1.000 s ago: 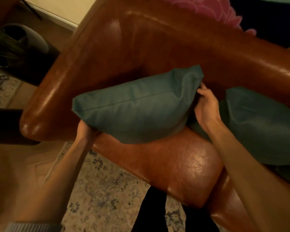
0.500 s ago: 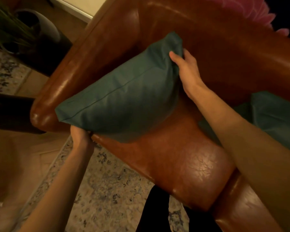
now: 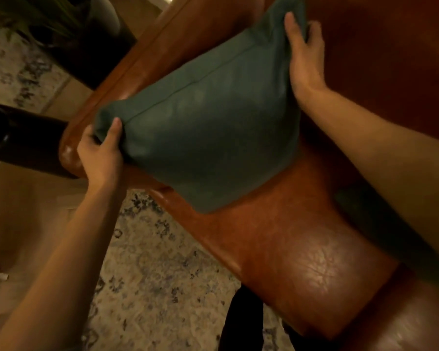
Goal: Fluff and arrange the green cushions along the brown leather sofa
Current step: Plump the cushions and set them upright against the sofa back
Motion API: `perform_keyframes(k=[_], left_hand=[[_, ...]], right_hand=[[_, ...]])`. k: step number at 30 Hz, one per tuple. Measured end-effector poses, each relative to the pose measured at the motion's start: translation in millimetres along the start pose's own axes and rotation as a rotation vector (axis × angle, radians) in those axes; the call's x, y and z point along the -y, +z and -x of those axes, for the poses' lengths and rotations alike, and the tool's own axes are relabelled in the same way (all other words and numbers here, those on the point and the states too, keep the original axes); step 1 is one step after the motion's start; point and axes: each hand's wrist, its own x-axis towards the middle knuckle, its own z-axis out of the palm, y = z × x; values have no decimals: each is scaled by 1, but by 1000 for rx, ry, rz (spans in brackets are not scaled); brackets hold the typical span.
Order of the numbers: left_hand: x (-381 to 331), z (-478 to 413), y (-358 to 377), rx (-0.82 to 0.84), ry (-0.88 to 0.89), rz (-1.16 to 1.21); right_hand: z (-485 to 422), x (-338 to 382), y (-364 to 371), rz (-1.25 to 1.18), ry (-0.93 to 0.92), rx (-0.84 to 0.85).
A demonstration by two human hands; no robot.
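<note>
A green cushion [image 3: 208, 122] leans tilted against the armrest at the left end of the brown leather sofa [image 3: 297, 254], its lower corner on the seat. My left hand [image 3: 100, 153] pinches the cushion's near left corner. My right hand [image 3: 304, 54] grips its far upper corner by the backrest. A second green cushion [image 3: 380, 224] lies on the seat at the right, mostly hidden behind my right forearm.
A patterned rug [image 3: 150, 287] covers the floor in front of the sofa. A dark pot with a plant [image 3: 86, 34] stands beyond the armrest at the upper left. A dark piece of furniture [image 3: 15, 140] is at the left edge. My dark trouser legs [image 3: 241, 323] show at the bottom.
The cushion has swung from hanging level above the seat to leaning against the armrest. My right hand went up to its far corner, and my left hand moved onto its near corner.
</note>
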Motion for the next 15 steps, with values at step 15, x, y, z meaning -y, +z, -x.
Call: perform_keyframes(k=[15], left_hand=[[-45, 2, 4, 21, 452, -438]], right_hand=[[-25, 20, 37, 42, -150, 66]])
